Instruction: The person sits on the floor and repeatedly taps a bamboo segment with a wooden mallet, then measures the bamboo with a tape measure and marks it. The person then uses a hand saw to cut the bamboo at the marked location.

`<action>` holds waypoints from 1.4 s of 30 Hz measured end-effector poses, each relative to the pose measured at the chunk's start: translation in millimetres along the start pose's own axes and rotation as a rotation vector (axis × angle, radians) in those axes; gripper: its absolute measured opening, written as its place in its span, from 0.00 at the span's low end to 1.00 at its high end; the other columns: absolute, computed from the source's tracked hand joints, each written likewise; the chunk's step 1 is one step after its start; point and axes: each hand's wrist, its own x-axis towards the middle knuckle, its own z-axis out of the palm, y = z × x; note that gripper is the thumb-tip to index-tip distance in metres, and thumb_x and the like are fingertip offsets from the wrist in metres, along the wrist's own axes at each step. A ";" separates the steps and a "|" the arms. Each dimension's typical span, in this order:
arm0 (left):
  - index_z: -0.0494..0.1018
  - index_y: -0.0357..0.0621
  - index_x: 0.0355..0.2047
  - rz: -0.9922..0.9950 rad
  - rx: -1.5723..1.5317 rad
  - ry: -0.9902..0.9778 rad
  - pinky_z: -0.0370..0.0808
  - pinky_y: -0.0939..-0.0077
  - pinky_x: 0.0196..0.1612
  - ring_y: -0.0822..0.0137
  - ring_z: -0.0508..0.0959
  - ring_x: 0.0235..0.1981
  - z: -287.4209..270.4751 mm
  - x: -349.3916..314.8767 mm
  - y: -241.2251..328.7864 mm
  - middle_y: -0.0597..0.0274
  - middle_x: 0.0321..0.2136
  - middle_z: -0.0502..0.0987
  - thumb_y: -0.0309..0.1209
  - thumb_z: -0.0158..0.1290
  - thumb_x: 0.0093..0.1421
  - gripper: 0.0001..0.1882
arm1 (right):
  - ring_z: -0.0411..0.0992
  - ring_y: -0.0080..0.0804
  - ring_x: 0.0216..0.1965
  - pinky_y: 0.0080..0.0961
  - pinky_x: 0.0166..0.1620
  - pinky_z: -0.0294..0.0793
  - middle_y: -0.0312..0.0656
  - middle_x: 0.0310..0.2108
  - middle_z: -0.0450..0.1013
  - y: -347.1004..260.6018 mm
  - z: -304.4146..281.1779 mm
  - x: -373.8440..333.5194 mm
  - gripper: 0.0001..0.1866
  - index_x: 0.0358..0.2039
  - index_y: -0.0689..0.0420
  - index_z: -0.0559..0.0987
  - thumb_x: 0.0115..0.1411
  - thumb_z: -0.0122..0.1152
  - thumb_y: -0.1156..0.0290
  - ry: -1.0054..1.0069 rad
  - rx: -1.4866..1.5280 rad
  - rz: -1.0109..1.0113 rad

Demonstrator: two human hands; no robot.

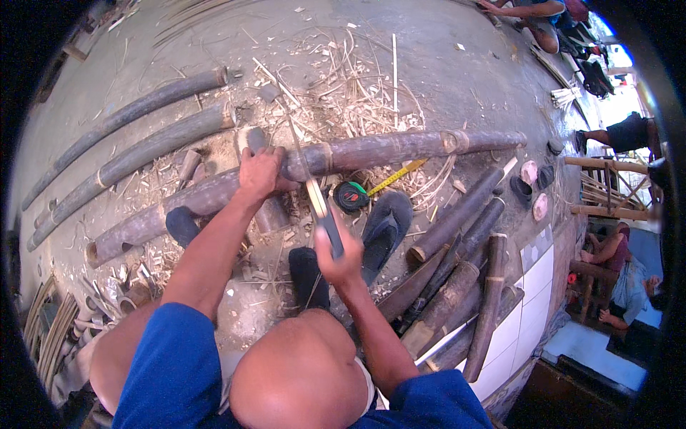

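A long dark bamboo pole point(371, 151) lies across the floor in front of me, resting over a short support piece point(271, 214). My left hand point(261, 171) presses on the pole with its fingers curled over it. My right hand point(341, 256) is closed round the dark handle of a hand saw point(319, 196). The saw's narrow blade crosses the pole just right of my left hand; whether it has cut in cannot be made out. Close to the saw, a tape measure point(350, 196) lies on the floor with its yellow tape pulled out toward the pole.
Two bamboo poles point(143, 146) lie at the left. Shorter bamboo lengths point(457, 286) are heaped at the right by white tiles point(525, 314). Shavings point(357, 93) cover the floor beyond the pole. Sandals point(386, 229) are near my knees. Other people point(629, 286) sit farther right.
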 end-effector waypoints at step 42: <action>0.62 0.53 0.71 -0.001 0.149 0.039 0.60 0.37 0.69 0.51 0.66 0.69 -26.3 -98.2 -109.5 0.54 0.64 0.71 0.58 0.74 0.37 0.61 | 0.80 0.34 0.42 0.32 0.47 0.80 0.51 0.43 0.82 -39.7 -64.6 -34.6 0.35 0.62 0.74 0.72 0.68 0.55 0.54 0.176 0.082 0.071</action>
